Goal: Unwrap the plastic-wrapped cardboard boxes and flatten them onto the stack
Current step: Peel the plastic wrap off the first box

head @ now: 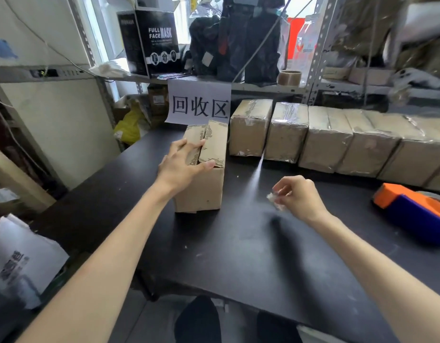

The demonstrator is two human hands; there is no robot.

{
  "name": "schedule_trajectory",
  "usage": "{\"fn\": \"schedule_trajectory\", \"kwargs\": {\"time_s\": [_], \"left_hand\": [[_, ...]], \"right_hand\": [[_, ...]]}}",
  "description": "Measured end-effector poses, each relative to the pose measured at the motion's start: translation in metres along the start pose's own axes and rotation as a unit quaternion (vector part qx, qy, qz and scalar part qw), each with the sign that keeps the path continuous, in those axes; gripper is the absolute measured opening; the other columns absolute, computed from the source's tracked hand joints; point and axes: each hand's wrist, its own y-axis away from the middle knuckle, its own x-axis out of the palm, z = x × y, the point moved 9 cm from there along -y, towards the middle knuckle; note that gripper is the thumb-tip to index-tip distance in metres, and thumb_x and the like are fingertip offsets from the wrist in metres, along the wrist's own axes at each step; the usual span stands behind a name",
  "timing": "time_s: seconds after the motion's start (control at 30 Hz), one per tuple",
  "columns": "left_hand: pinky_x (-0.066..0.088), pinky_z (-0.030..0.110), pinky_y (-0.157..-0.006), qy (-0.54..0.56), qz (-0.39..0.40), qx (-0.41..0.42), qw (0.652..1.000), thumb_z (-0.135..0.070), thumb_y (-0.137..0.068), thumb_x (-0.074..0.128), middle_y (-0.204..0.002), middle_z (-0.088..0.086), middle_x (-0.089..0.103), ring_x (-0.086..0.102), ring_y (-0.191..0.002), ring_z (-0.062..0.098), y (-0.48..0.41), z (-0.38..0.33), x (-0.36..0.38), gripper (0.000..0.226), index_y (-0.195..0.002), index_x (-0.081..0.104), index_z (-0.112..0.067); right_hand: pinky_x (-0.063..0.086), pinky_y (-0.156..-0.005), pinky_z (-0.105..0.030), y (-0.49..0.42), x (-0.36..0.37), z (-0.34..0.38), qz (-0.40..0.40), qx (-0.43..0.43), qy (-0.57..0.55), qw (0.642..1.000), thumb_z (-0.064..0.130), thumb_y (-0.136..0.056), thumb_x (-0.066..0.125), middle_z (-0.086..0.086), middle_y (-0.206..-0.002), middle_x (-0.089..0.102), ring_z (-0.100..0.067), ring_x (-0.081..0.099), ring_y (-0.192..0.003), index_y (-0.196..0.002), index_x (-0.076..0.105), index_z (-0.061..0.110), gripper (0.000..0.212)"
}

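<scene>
Black desk [238, 256], cluttered shelves [263, 85] behind. Unwrapped box [201, 191] mid-desk under left hand [181, 167], fingers [189, 147] spread flat on flaps; right hand [300, 196] pinching plastic scrap [274, 200]. Next, probably: ditch scrap, collapse box.

A: Work surface?
B: Black table [238, 243], far edge against a slotted-metal shelf rack [320, 53].
A: Walls, floor, lighting?
B: White wall [53, 120] beyond the left edge; grey floor [139, 315] below the near edge; daylight through a window [305, 6] behind the rack.
</scene>
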Motion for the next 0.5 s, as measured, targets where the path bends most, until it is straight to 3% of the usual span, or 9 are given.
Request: {"fn": "schedule_trajectory", "kwargs": {"time_s": [0.17,0.3,0.4,0.5], "left_hand": [[0.024,0.046,-0.117,0.004,-0.010,0.014,1.000,-0.052,-0.087,0.071,-0.162,-0.004,0.023,0.031,-0.145,0.029,0.008,0.000,-0.001,0.066,-0.147,0.045,-0.042],[0.024,0.047,-0.118,-0.004,-0.009,0.011,1.000,-0.054,-0.087,0.070,-0.162,-0.003,0.023,0.031,-0.146,0.030,0.006,0.000,0.000,0.067,-0.148,0.045,-0.042],[0.023,0.048,-0.120,0.001,-0.007,0.007,1.000,-0.055,-0.086,0.070,-0.162,-0.003,0.023,0.030,-0.147,0.030,0.003,0.002,0.001,0.067,-0.147,0.046,-0.043],[0.024,0.050,-0.120,0.004,-0.003,0.006,1.000,-0.055,-0.086,0.070,-0.162,-0.003,0.024,0.029,-0.147,0.030,0.001,0.004,0.001,0.067,-0.147,0.046,-0.043]], "right_hand": [[0.053,-0.074,-0.031,-0.003,0.003,-0.032,-0.061,0.108,-0.033,0.992,0.014,-0.071,0.083,-0.005,-0.080,0.074,-0.022,0.070,-0.083,-0.073,0.075,0.021,0.010],[0.041,-0.073,-0.029,-0.001,-0.006,-0.024,-0.096,0.060,0.048,0.992,0.018,-0.077,0.077,-0.009,-0.089,0.072,-0.031,0.062,-0.097,-0.087,0.078,0.015,0.010],[0.041,-0.086,-0.035,0.002,-0.014,-0.019,-0.123,0.043,0.089,0.988,0.031,-0.074,0.083,-0.012,-0.116,0.057,-0.032,0.044,-0.116,-0.113,0.067,0.012,0.046],[0.040,-0.102,-0.041,-0.003,0.002,-0.032,-0.034,0.068,0.095,0.993,0.046,-0.068,0.086,-0.012,-0.141,0.041,-0.031,0.034,-0.132,-0.141,0.047,0.013,0.089]]}}
